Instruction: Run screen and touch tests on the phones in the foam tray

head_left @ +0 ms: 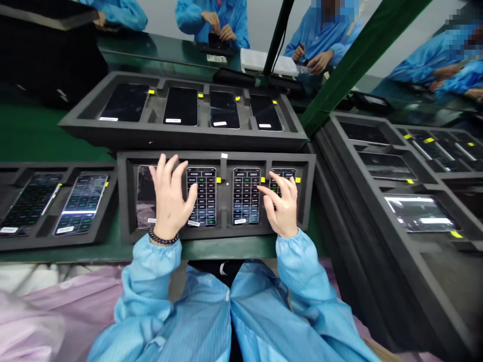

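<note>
A grey foam tray [124,201] in front of me holds several phones in slots. My left hand [169,196], with a bead bracelet on the wrist, lies spread over the gap between the leftmost phone [144,198] and the second phone [204,193], thumb on the lit second screen. My right hand [282,203] hovers over the rightmost phone [284,176], fingers bent and apart, fingertips by the third phone [246,195]. Three screens show a lit grid menu; the leftmost looks dark. Neither hand holds anything.
Behind it sits a second tray [75,125] of dark phones. Another tray [113,211] with lit phones lies at left, and stacked trays [339,166] at right. Several people in blue coats work across the green bench [33,136]. A green post [339,75] slants overhead.
</note>
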### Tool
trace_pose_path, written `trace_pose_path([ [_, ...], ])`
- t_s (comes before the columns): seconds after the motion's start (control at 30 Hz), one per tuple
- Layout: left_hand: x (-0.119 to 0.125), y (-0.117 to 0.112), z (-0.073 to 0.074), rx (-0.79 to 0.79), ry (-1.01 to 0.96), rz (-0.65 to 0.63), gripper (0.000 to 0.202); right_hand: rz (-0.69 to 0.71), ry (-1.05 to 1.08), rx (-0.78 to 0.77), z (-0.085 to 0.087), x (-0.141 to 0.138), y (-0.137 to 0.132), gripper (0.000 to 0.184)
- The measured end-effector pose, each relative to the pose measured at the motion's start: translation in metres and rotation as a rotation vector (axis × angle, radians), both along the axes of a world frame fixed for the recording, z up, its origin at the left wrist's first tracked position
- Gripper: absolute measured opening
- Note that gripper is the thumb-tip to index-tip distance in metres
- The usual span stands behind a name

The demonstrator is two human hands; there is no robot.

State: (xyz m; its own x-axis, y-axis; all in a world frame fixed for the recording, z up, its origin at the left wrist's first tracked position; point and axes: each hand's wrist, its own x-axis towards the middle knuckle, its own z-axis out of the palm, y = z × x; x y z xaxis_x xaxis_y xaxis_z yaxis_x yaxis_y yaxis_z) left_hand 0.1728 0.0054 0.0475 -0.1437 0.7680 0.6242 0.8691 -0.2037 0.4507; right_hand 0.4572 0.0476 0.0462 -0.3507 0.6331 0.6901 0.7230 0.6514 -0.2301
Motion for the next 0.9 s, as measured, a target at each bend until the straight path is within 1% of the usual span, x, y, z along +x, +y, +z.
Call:
trace_pose_path([
  [0.07, -0.005, 0.016, 0.007, -0.049, 0.07, -0.046, 0.058, -0.021, -0.031, 0.029, -0.004, 0.0, 0.003, 0.03],
  [0.17, -0.008, 0.029, 0.01, -0.064, 0.104, -0.045, 0.064, -0.035, -0.092, 0.018, -0.008, 0.0, 0.006, 0.034],
  [0.27, -0.005, 0.03, 0.006, -0.071, 0.098, -0.037, 0.068, -0.051, -0.141, -0.006, -0.01, 0.0, 0.008, 0.036],
  [0.4, 0.0, 0.032, -0.001, -0.075, 0.102, -0.011, 0.082, -0.058, -0.08, 0.016, -0.009, 0.004, 0.004, 0.034],
  [0.47, 0.001, 0.034, 0.0, -0.07, 0.095, 0.005, 0.086, -0.05, -0.038, 0.011, -0.009, 0.007, 0.0, 0.033],
  [0.53, 0.001, 0.03, 0.003, -0.049, 0.081, 0.027, 0.082, -0.05, 0.004, 0.0, -0.01, 0.011, -0.008, 0.033],
  [0.57, 0.002, 0.026, 0.006, -0.026, 0.073, 0.042, 0.078, -0.052, 0.026, -0.005, -0.011, 0.013, -0.013, 0.034],
  [0.63, 0.003, 0.009, 0.007, 0.032, 0.051, 0.076, 0.065, -0.055, 0.066, -0.024, -0.017, 0.016, -0.025, 0.034],
  [0.7, 0.007, -0.017, 0.002, 0.094, 0.021, 0.106, 0.053, -0.036, 0.081, -0.059, -0.026, 0.018, -0.039, 0.034],
  [0.73, 0.009, -0.031, -0.005, 0.134, 0.004, 0.117, 0.048, -0.011, 0.077, -0.076, -0.031, 0.018, -0.046, 0.033],
  [0.8, 0.012, -0.061, -0.026, 0.175, 0.002, 0.118, 0.042, 0.059, 0.046, -0.098, -0.041, 0.016, -0.059, 0.031],
  [0.9, 0.013, -0.099, -0.069, 0.125, 0.037, 0.128, 0.036, 0.15, 0.006, -0.096, -0.05, 0.011, -0.07, 0.03],
])
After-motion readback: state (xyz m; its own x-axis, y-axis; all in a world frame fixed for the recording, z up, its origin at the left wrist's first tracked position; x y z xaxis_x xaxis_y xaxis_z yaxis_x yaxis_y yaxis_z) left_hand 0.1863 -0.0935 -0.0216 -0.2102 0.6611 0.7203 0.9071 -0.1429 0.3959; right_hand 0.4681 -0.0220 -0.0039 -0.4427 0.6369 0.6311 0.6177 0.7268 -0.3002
